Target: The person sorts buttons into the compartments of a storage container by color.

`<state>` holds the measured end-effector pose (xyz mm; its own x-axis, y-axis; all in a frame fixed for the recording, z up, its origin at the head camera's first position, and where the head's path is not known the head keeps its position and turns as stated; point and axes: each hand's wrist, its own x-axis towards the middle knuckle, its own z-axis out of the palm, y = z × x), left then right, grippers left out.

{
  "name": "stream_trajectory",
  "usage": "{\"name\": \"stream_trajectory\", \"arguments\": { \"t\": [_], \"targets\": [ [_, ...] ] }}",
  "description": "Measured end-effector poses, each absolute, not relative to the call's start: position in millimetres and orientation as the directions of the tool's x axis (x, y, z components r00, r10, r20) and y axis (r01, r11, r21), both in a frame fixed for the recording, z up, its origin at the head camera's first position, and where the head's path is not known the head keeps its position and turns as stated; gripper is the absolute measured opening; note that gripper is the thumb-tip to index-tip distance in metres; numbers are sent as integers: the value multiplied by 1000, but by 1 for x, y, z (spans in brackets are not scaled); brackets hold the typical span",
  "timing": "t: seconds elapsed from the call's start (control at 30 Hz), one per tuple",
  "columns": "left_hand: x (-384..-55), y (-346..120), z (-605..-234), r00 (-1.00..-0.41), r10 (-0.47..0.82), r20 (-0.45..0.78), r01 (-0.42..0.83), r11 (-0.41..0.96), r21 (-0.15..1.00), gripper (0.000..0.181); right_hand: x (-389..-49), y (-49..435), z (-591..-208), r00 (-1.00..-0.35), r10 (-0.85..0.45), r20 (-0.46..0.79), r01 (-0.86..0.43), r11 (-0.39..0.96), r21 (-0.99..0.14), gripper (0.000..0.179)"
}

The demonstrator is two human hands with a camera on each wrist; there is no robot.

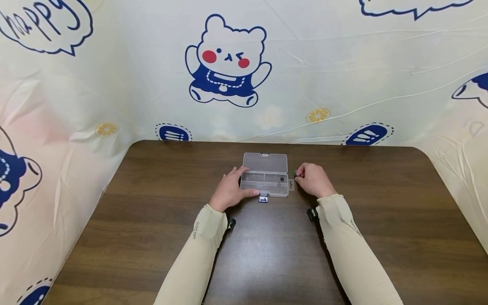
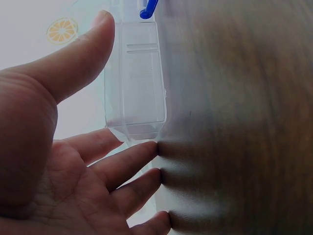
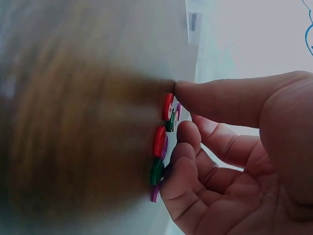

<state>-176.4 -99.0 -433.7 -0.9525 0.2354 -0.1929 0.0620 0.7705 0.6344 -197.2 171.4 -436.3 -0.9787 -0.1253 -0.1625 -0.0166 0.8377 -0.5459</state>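
Observation:
A clear plastic compartment box (image 1: pixel 264 188) lies with its lid (image 1: pixel 265 162) swung back. One small dark round piece (image 1: pixel 282 179) sits in a right-hand compartment. My left hand (image 1: pixel 231 189) is at the box's left end, thumb at the front side and fingertips (image 2: pixel 151 148) down by the table. To the right of the box, my right hand (image 1: pixel 313 179) bends low over several small red (image 3: pixel 159 141), green (image 3: pixel 157 171) and purple button-like discs. Its thumb tip meets the table beside them; whether it pinches one is hidden.
A blue-and-clear latch (image 1: pixel 263 198) sticks out at the box's front, and a hanging tab (image 1: pixel 291 184) at its right. The brown wooden table (image 1: pixel 152 237) ends at a printed cloth backdrop (image 1: pixel 324 63). Dark wrist cameras (image 1: pixel 312 214) sit under both sleeves.

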Motion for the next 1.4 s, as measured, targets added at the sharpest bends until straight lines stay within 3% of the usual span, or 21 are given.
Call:
{"name": "stream_trajectory", "arguments": {
  "t": [1.4],
  "targets": [
    [-173,-99,-431,-956,234,-176,68,761,645,77,-186,166,-424,-990,-121,-68,-59,811,-581,10]
  ]
}}
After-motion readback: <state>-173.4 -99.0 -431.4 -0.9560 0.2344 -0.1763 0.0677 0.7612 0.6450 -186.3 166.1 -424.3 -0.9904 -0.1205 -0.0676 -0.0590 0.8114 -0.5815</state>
